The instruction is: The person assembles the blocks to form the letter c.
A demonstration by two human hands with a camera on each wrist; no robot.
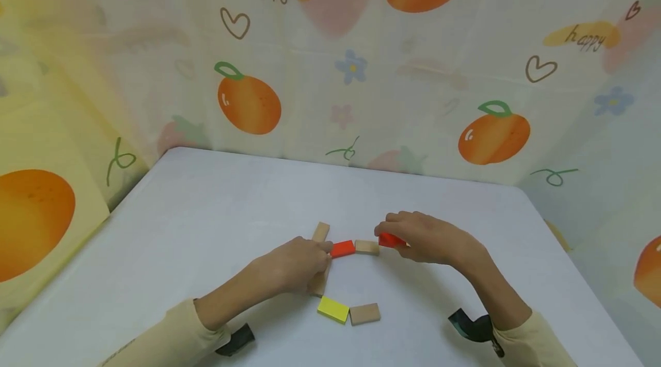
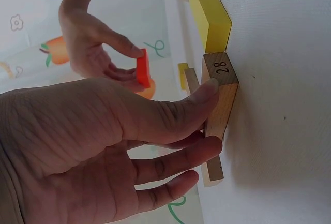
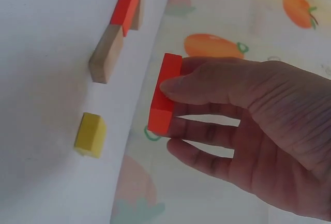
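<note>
My left hand point(image 1: 296, 264) pinches a plain wooden block point(image 2: 223, 97) marked 28 between thumb and fingers, and the block rests on the table. My right hand point(image 1: 426, 238) grips a red block point(image 3: 164, 92), thumb on one face and fingers behind, raised off the surface. Between the hands lie another red block point(image 1: 343, 249) and a wooden block point(image 1: 366, 248), end to end. Below the right hand's block, a yellow block point(image 3: 90, 135) stands apart from that row; the right hand hides it in the head view.
Nearer the person, a yellow block point(image 1: 333, 309) and a wooden block point(image 1: 365, 313) meet at their ends. Beyond the left hand lies one more wooden block point(image 1: 321, 232). The white table point(image 1: 248, 195) is backed by a fruit-patterned cloth point(image 1: 310, 97).
</note>
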